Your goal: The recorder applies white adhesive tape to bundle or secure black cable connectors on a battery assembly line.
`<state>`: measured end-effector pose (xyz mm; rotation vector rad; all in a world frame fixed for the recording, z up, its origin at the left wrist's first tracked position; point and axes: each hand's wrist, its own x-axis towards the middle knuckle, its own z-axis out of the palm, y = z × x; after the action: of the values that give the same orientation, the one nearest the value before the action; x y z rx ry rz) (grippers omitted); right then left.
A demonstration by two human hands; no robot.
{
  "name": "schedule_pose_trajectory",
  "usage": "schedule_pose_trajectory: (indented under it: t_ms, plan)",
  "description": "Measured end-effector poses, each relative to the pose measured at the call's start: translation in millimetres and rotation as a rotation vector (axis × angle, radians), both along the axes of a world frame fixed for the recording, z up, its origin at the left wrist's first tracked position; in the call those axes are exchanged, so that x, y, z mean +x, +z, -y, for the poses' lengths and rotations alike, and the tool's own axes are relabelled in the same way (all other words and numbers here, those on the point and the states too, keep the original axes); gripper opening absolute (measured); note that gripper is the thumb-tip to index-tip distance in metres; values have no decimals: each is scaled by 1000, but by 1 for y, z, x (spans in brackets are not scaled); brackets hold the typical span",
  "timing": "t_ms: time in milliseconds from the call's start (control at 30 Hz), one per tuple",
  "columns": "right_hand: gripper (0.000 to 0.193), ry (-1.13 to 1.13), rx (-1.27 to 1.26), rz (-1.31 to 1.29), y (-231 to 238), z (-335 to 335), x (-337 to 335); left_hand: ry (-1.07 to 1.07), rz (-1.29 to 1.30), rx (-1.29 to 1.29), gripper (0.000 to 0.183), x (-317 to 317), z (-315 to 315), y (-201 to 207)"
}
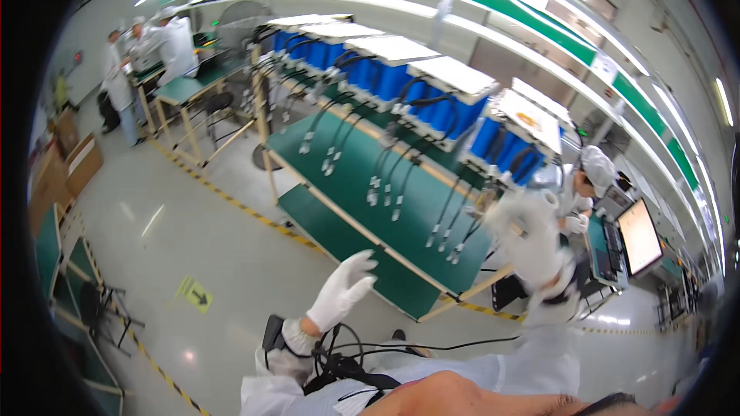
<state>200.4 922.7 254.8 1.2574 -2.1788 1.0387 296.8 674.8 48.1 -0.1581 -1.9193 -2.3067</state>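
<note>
My left hand [343, 290], in a white glove, hangs in front of the workbench with its fingers stretched out and nothing in them. To the right, my right hand [521, 219] is raised near the bench's right end and smeared by motion, so its fingers cannot be made out. Beyond it stands a blue battery pack [505, 145] with a white top and black cables. More blue packs [443, 112] line the back of the green bench [347, 173]. From them, black cables with pale connector ends [375, 192] hang over the green surface.
Below the bench top is a green lower shelf [351, 250]. At the right a person [590, 177] in white works beside a monitor [640, 236]. Several people stand at the far left by another green table [181, 90]. Cartons [83, 163] and yellow-black floor tape [247, 212] lie leftward.
</note>
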Motion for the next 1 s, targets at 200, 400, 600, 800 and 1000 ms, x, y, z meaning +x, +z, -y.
schedule_pose_trajectory:
  t_ms: [200, 400, 600, 800, 1000]
  plan:
    - [24, 394, -53, 161, -97, 133, 48, 197, -280, 5, 38, 28, 35, 32]
    - [31, 561, 21, 333, -140, 242, 43, 813, -278, -293, 11, 74, 110, 21]
    - [14, 936, 22, 967, -191, 364, 28, 1019, -189, -353, 7, 85, 204, 0]
    - [14, 1506, -207, 1394, -194, 503, -8, 1074, -84, -306, 10, 46, 356, -25]
    - [15, 1362, -307, 1249, -193, 609, -71, 899, -146, -314, 11, -34, 463, -22]
